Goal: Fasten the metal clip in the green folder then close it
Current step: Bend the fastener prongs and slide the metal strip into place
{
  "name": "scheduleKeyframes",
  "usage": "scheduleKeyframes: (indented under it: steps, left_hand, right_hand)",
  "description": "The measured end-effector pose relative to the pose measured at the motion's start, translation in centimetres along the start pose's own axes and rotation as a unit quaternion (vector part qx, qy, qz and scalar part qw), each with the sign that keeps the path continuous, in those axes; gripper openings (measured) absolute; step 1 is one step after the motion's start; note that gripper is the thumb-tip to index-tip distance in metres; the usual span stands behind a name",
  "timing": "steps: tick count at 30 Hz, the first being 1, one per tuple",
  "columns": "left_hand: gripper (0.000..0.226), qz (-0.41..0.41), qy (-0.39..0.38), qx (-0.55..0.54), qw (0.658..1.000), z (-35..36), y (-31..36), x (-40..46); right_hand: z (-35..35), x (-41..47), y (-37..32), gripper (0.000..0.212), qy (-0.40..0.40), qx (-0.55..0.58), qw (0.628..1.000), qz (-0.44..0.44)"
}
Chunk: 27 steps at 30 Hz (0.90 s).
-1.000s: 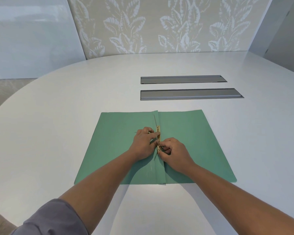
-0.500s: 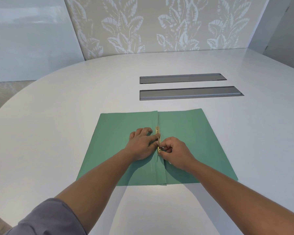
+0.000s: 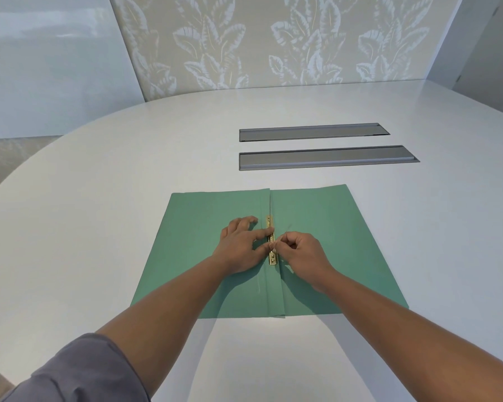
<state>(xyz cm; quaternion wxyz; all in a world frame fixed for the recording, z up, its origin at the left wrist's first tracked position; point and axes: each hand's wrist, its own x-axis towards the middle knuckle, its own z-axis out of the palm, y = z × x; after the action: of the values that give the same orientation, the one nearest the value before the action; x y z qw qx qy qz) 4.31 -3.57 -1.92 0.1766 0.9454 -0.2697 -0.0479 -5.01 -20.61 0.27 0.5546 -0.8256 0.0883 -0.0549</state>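
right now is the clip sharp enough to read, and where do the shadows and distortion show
Head view: metal clip sharp but partly hidden by both hands; arm shadows fall on the green folder and the table toward the viewer; wide-angle bends the table rim; soft sheen, no harsh glare.

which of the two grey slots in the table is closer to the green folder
The longer grey slot, the one nearer the person, lies closer to the green folder. The shorter slot sits beyond it, toward the leaf-patterned wall.

The green folder [image 3: 317, 242] lay open near the table's [image 3: 99, 213] front edge. Both hands met on the brass clip [image 3: 271, 242] along its fold: left hand [image 3: 241, 246] pressing flat, right hand [image 3: 299, 250] pinching.
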Motion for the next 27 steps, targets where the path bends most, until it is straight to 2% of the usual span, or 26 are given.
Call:
scheduleKeyframes:
  steps: [9, 16, 21, 27]
  left_hand:
    - [0.058, -0.005, 0.006, -0.01, 1.0, 0.0, 0.0, 0.1]
    - [0.056, -0.008, 0.008, -0.014, 1.0, 0.0, 0.0, 0.1]
    - [0.06, -0.008, 0.01, -0.013, 1.0, 0.1, 0.1, 0.2]
    - [0.057, -0.003, 0.018, -0.004, 1.0, 0.1, 0.1, 0.0]
  right_hand:
    - [-1.0, -0.2, 0.5, 0.015, -0.033, 0.017, 0.999, -0.004]
    - [-0.7, -1.1, 1.3, 0.014, -0.017, -0.082, 0.991, -0.101]
    - [-0.6, -1.4, 1.6, 0.013, -0.031, -0.155, 0.971, -0.182]
    - [-0.7, -1.7, 1.3, 0.013, -0.048, -0.213, 0.947, -0.236]
